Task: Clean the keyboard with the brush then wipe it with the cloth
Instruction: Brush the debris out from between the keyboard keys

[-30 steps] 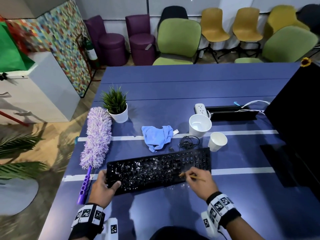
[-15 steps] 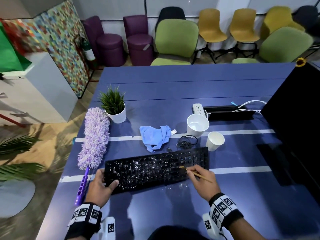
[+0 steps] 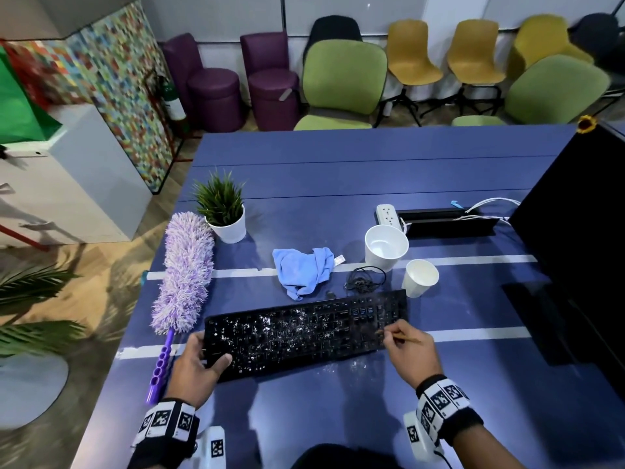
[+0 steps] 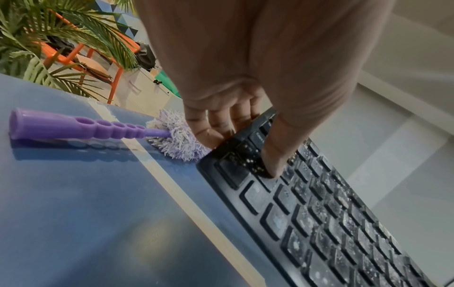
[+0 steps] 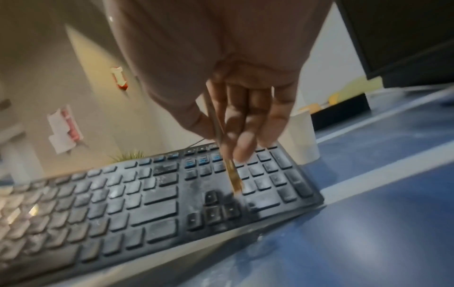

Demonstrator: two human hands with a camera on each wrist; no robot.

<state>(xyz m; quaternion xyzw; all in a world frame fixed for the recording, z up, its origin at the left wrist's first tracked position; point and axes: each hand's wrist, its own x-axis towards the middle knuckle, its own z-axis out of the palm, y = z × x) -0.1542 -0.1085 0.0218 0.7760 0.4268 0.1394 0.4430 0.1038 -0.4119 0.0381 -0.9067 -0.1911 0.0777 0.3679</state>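
2 hands busy: left hand [image 3: 194, 365] grips keyboard [image 3: 304, 333] edge, right hand [image 3: 407, 350] fingers pinch brush [image 5: 229, 167] on keys.

A black keyboard [image 3: 304, 333] is seen speckled with white dust. The surface [image 3: 338, 170] is coloured blue with white stripes. A lilac duster [image 3: 186, 272], a light blue cloth [image 3: 302, 269], white cups [image 3: 385, 247] and black-and-white checkered wristbands [image 3: 439, 406] are shown.
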